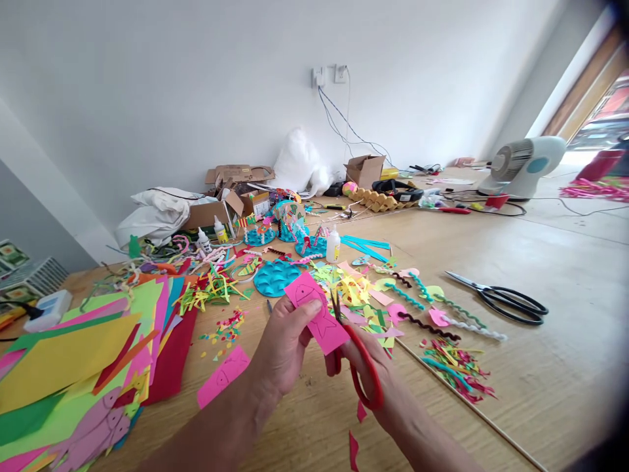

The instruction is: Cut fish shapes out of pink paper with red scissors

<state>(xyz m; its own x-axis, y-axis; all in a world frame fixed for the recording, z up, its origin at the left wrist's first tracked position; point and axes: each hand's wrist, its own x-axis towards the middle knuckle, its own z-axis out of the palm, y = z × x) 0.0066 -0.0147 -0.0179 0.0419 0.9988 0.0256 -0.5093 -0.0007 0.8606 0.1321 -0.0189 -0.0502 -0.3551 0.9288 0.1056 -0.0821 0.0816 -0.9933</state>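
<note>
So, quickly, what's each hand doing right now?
Left hand: closed, pinching the pink paper with a drawn fish.
Right hand: closed around the handles of the red-handled scissors.

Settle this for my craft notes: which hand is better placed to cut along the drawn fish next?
Right, most likely: the right hand holds the red-handled scissors, blades beside the pink paper, while the left hand grips that paper.
</note>
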